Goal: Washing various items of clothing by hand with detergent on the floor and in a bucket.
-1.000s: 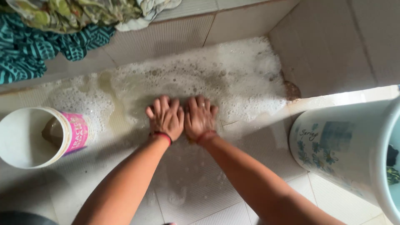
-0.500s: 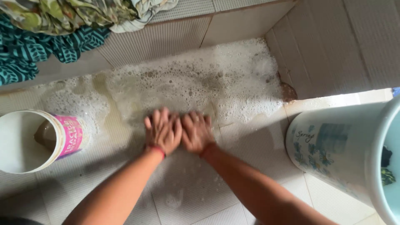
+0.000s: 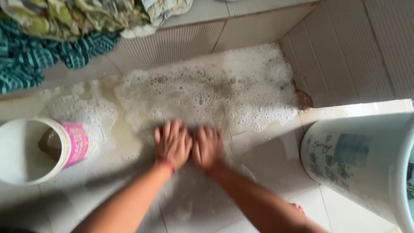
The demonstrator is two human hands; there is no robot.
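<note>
Both hands, left (image 3: 172, 144) and right (image 3: 208, 146), press flat, side by side, on the tiled floor (image 3: 267, 159) just below the soap foam (image 3: 207, 90); white tub (image 3: 30, 151) left of the foam

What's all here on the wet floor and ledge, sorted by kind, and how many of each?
Hands: 2, left hand and right hand, flat on the foamy tiles
Buckets: 2, white tub on its side, flowered bucket
Cloths: 2, teal cloth, green floral cloth
Foam patch: 1
Total: 7
</note>
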